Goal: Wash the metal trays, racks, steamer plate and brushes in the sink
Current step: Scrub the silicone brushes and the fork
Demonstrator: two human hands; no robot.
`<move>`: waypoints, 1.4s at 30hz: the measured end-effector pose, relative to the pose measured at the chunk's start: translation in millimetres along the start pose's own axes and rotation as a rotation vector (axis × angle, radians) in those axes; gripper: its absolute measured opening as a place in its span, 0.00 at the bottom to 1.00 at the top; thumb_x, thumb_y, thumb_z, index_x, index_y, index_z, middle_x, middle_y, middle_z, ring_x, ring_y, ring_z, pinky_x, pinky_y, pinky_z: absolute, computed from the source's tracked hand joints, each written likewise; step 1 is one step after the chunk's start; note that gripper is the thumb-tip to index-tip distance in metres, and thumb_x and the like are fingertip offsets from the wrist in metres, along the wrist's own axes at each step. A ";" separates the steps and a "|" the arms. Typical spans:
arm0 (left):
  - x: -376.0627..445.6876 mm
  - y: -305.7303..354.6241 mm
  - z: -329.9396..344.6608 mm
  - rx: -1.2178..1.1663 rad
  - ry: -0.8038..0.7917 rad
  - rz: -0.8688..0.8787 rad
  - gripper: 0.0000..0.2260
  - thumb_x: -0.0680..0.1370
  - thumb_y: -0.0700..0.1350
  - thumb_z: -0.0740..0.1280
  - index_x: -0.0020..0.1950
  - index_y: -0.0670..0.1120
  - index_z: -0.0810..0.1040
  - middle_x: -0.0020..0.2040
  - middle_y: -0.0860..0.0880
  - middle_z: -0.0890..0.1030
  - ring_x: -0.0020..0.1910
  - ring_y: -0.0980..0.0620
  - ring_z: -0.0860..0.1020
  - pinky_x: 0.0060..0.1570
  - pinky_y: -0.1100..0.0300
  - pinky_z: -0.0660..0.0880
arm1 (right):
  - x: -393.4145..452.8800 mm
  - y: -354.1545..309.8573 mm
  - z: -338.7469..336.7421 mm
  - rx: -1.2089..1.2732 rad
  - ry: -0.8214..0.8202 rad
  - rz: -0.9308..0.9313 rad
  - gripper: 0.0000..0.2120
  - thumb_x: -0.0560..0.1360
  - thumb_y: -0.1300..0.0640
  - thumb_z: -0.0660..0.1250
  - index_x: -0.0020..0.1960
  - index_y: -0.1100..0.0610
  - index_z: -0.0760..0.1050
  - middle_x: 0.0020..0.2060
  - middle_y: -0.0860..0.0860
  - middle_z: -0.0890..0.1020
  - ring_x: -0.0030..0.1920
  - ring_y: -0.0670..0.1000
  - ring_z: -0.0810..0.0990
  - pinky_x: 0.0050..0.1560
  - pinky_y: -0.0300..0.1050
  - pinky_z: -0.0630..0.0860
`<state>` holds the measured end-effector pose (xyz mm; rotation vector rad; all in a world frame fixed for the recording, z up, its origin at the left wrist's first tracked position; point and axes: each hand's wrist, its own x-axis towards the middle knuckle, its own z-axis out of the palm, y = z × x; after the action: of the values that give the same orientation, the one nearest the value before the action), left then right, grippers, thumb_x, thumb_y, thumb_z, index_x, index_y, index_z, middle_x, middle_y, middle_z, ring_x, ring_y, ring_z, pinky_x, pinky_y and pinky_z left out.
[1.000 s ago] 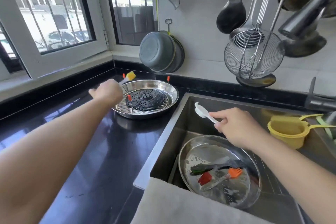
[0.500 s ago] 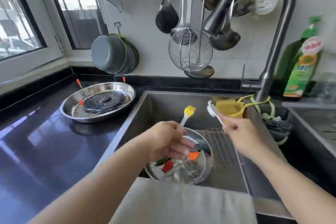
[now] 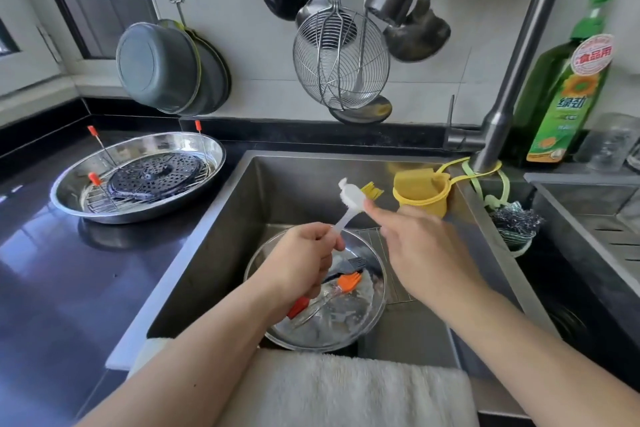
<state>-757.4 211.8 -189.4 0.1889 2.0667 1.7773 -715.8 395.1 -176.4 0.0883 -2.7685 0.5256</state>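
1. At 9 o'clock, on the black desk (image 3: 52,288): a round metal tray (image 3: 138,175) carrying a wire rack (image 3: 98,199) with orange-tipped posts and, on top of that, a dark perforated steamer plate (image 3: 156,173).
2. At 11 o'clock on the wall: grey pans (image 3: 166,69) hanging.
3. At 12 o'clock: ladles and a wire skimmer (image 3: 341,59) hanging over the sink (image 3: 214,253).
4. Centre, low in the sink: a second metal tray (image 3: 346,322) holding an orange brush (image 3: 348,281), a red brush (image 3: 298,307) and a dark brush (image 3: 355,262); a flat wire rack (image 3: 391,274) partly under its 3 o'clock edge.
5. Left hand (image 3: 301,263) above that tray, grip clamped on the handles of a white brush (image 3: 351,199); a yellow brush (image 3: 371,191) showing just behind the white head.
6. Right hand (image 3: 422,246) just beside, fingers loosely extended, one fingertip touching the white brush head, grip apart.
7. At 2 o'clock: yellow sponge holder (image 3: 420,194) hung from the tap (image 3: 498,121), green detergent bottle (image 3: 568,94) behind.
8. At 6 o'clock: white towel (image 3: 346,388) over the sink's front edge.
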 end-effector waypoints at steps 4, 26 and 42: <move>1.0 0.9 -0.6 0.047 0.051 0.043 0.14 0.87 0.42 0.57 0.44 0.44 0.76 0.26 0.54 0.63 0.24 0.56 0.57 0.25 0.62 0.55 | -5.7 1.7 2.7 0.003 -0.025 -0.047 0.27 0.83 0.59 0.61 0.75 0.34 0.65 0.38 0.47 0.72 0.38 0.54 0.74 0.34 0.56 0.75; -0.9 2.8 -5.9 0.133 0.046 0.056 0.15 0.87 0.42 0.57 0.45 0.42 0.79 0.27 0.53 0.64 0.25 0.55 0.59 0.27 0.60 0.58 | -3.5 22.9 0.5 0.061 0.056 0.079 0.23 0.84 0.57 0.61 0.75 0.38 0.68 0.38 0.46 0.73 0.35 0.50 0.71 0.31 0.46 0.65; 1.4 6.2 -19.4 0.276 0.173 0.303 0.10 0.84 0.51 0.66 0.52 0.51 0.87 0.25 0.56 0.69 0.24 0.58 0.65 0.27 0.64 0.66 | 10.1 37.6 -5.6 0.959 -0.028 0.636 0.13 0.83 0.45 0.62 0.55 0.54 0.80 0.33 0.52 0.76 0.21 0.44 0.60 0.21 0.38 0.55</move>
<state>-767.2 195.7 -181.6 0.4636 2.5185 1.7152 -728.2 432.1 -181.2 -0.5789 -2.2535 1.9513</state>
